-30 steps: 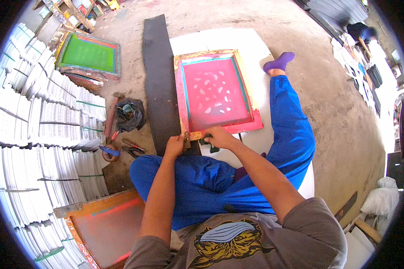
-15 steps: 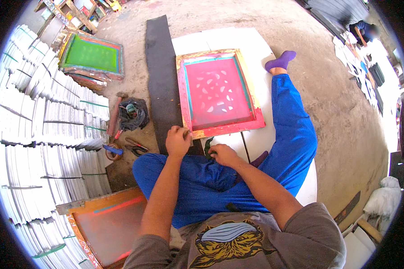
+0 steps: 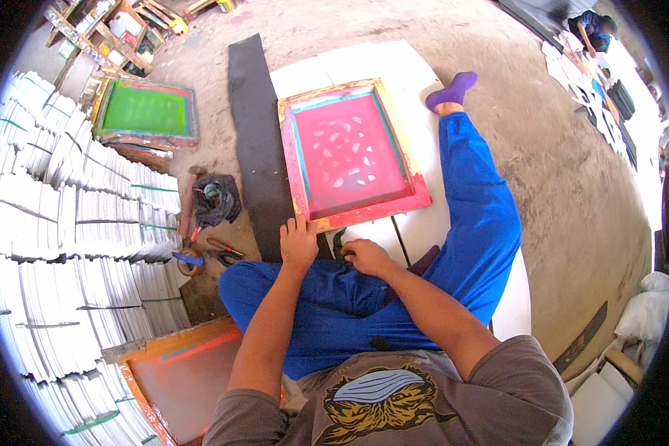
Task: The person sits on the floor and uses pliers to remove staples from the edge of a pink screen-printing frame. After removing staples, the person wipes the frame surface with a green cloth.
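A silk-screen printing frame (image 3: pixel 418 209) with a pink mesh bearing pale half-round shapes rests before me on a white board (image 3: pixel 415 232). My left hand (image 3: pixel 299 244) is at its near left corner, fingers closed on the wooden edge; the thumb is mostly hidden. Just below the near edge, my right hand (image 3: pixel 369 258) pinches a dark green strip (image 3: pixel 339 241), which looks like cloth or tape and stands up from the fingers. The strip's lower end is hard to make out against my blue trousers.
A long black mat (image 3: pixel 257 149) runs left of the frame. Beyond lie a black plastic bag (image 3: pixel 217 201), a tape roll (image 3: pixel 191 262), scissors (image 3: pixel 224 251), a green screen (image 3: pixel 145 109) and tall paper stacks (image 3: pixel 33 271). Another screen (image 3: pixel 186 379) is beside my left knee. A person (image 3: pixel 592 33) crouches far right.
My left hand's fingers have gone from curled beside the frame's corner to resting on it. The right hand keeps the green strip. The view has shifted slightly.
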Motion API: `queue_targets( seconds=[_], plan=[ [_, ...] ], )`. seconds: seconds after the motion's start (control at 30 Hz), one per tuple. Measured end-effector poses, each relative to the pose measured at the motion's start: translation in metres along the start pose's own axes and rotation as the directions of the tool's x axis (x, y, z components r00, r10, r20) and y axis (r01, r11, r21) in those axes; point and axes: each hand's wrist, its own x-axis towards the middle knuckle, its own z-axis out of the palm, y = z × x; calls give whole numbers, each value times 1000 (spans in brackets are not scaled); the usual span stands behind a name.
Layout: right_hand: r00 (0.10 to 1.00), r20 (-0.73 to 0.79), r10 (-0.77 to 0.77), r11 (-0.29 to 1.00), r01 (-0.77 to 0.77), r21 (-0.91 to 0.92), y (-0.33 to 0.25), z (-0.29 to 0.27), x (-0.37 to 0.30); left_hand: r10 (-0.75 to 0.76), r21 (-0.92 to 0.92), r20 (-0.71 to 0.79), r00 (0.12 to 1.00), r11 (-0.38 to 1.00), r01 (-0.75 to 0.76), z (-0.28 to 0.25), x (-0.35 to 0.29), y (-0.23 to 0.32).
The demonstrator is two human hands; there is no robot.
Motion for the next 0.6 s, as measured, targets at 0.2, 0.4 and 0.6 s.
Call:
queue_targets(
  seconds=[0.2, 0.4, 0.6],
  plan=[
    [999, 15, 29, 999, -29, -13, -7, -5, -4, -57, 98, 47, 997, 994, 52, 10, 0, 8],
    [999, -2, 38, 997, -38, -60, -14, -9, -6, -112, 167, 58, 992, 981, 101, 13, -1, 15],
    [984, -176, -18, 998, 6, -64, -6, -2, -3, -279, 8, 80, 957, 960, 279, 6, 4, 6]
  ],
)
